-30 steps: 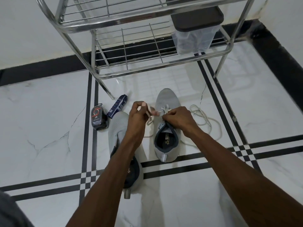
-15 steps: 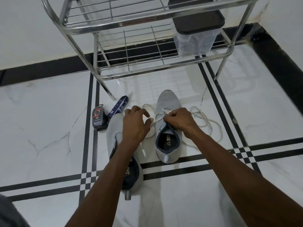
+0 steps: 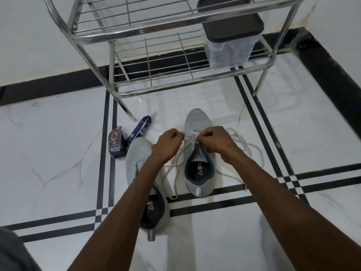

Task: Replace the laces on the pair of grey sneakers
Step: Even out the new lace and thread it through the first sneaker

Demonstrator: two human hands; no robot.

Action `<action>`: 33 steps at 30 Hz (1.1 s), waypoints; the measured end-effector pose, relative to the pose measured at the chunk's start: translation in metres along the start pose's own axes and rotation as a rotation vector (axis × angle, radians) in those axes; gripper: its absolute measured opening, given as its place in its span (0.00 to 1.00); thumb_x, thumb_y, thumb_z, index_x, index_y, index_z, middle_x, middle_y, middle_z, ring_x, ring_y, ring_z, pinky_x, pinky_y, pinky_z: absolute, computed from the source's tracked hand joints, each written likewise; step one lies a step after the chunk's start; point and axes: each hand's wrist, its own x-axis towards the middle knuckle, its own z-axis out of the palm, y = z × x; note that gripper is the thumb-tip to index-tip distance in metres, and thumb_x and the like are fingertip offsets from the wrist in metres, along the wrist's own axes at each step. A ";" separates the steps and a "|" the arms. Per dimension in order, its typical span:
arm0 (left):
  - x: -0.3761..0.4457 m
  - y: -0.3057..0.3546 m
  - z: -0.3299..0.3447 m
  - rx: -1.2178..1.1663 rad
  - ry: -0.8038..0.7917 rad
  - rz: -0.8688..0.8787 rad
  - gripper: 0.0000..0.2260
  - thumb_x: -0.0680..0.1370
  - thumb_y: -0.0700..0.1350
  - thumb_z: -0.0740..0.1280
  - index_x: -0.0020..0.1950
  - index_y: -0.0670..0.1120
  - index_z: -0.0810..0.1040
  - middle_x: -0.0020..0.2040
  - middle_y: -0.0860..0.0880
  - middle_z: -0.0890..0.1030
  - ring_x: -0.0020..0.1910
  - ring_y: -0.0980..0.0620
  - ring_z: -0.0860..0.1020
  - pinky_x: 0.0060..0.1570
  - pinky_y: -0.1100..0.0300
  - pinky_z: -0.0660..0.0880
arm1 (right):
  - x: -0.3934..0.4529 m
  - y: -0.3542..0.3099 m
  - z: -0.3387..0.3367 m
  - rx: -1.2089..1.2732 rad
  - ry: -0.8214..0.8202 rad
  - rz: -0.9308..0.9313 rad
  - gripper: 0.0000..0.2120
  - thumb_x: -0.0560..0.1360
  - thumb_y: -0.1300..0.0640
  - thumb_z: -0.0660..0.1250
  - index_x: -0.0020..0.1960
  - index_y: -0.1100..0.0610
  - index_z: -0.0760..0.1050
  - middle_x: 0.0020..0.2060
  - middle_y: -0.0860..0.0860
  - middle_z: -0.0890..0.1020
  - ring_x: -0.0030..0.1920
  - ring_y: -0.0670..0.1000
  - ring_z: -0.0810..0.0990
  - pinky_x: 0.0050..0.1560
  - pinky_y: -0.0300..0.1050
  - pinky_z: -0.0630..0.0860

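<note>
Both hands pinch white lace (image 3: 176,163) at right sneaker (image 3: 197,122): left hand (image 3: 169,143), right hand (image 3: 213,140). Risk: uneven pull, tip slipping back out of eyelet

Knit grey cloth sneaker (image 3: 197,122) under the grip; white woven lace (image 3: 244,145) beside it; beyond, shiny metal rack (image 3: 175,28); glossy marble floor (image 3: 48,143).

Two grey sneakers (image 3: 198,159), two hands (image 3: 168,142), one rack (image 3: 156,32), one container (image 3: 230,36).
</note>
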 end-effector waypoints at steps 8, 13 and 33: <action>-0.012 -0.002 -0.045 -0.070 0.034 0.152 0.20 0.79 0.59 0.56 0.39 0.45 0.72 0.36 0.51 0.73 0.39 0.50 0.71 0.49 0.47 0.69 | 0.004 -0.053 0.003 -0.332 -0.492 -0.354 0.08 0.82 0.53 0.64 0.54 0.52 0.82 0.38 0.48 0.85 0.36 0.46 0.82 0.43 0.41 0.80; -0.017 -0.020 -0.078 -0.187 0.145 0.096 0.21 0.81 0.54 0.60 0.42 0.35 0.74 0.36 0.48 0.75 0.39 0.50 0.71 0.45 0.53 0.65 | 0.036 -0.043 -0.008 -0.227 -0.058 -0.151 0.10 0.78 0.65 0.63 0.51 0.58 0.83 0.46 0.55 0.86 0.45 0.53 0.83 0.47 0.45 0.79; -0.021 -0.017 -0.052 0.079 0.140 0.167 0.19 0.84 0.57 0.56 0.41 0.49 0.79 0.39 0.48 0.80 0.39 0.51 0.77 0.47 0.51 0.73 | 0.013 -0.059 0.010 -0.256 -0.413 -0.377 0.22 0.78 0.53 0.71 0.71 0.49 0.72 0.42 0.47 0.87 0.40 0.51 0.86 0.43 0.45 0.83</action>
